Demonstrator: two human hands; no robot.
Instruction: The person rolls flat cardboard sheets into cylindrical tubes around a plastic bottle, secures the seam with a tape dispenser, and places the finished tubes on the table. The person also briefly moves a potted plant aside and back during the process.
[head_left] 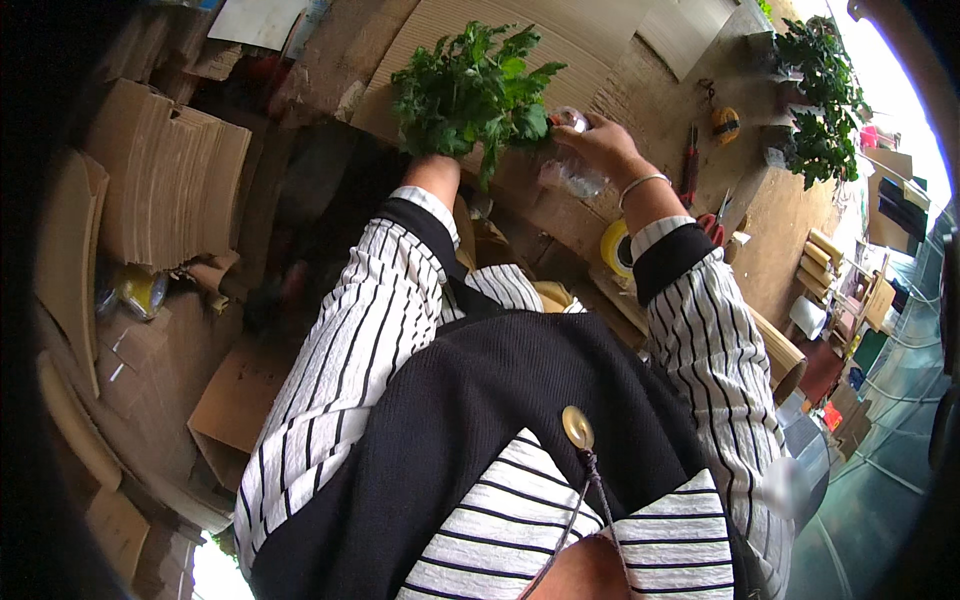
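A person's left hand (437, 165), mostly hidden by leaves, grips a leafy green plant (470, 90) above a cardboard-covered bench (660, 95) while the right hand (597, 140) closes around clear plastic wrap (570, 172) beside it, seemingly wrapping the stems; next, careful tucking.

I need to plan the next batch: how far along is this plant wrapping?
Done: nothing finished shows. In hand: the left hand grips a leafy green plant while the right hand holds clear plastic wrap beside it. Left: more plants wait on the bench.
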